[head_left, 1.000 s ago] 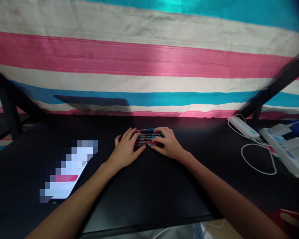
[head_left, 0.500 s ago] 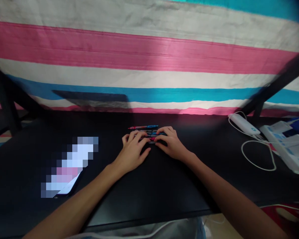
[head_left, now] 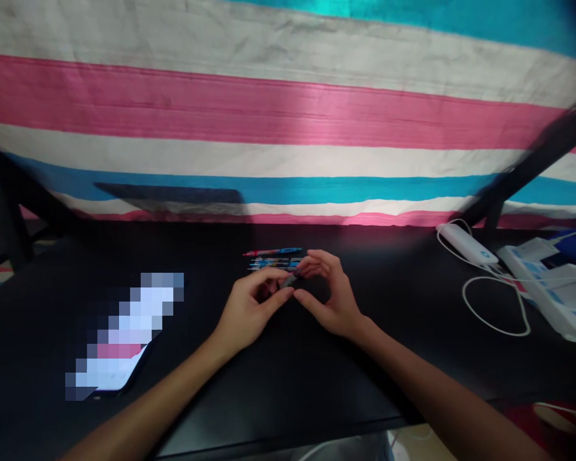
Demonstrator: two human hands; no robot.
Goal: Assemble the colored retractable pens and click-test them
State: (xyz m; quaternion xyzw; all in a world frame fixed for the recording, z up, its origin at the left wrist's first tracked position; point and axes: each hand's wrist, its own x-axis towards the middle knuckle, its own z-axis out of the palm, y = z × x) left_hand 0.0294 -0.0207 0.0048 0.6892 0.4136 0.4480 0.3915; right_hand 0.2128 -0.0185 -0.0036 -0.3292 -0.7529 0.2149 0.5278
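Several pens (head_left: 269,263) lie side by side on the black table, just beyond my fingers. Behind them, set a little apart, is a red and blue pen (head_left: 272,252). My left hand (head_left: 254,310) is closed, its thumb and fingers pinching a dark grey pen (head_left: 289,280) that is partly hidden. From the other side, my right hand (head_left: 333,298) curls its fingertips round the end of this pen. The thumb tips of both hands nearly meet in front of it.
A lit phone (head_left: 120,346), its screen blurred, lies on the left of the table (head_left: 288,390). At the right are a white power bank (head_left: 468,243), a looped cable (head_left: 496,333) and a white power strip (head_left: 542,288). A striped sheet (head_left: 288,115) hangs behind.
Both hands have drawn slightly toward me from the row of pens, the dark grey pen now between them. The other pens stay lying behind, more in sight. The view has tilted slightly.
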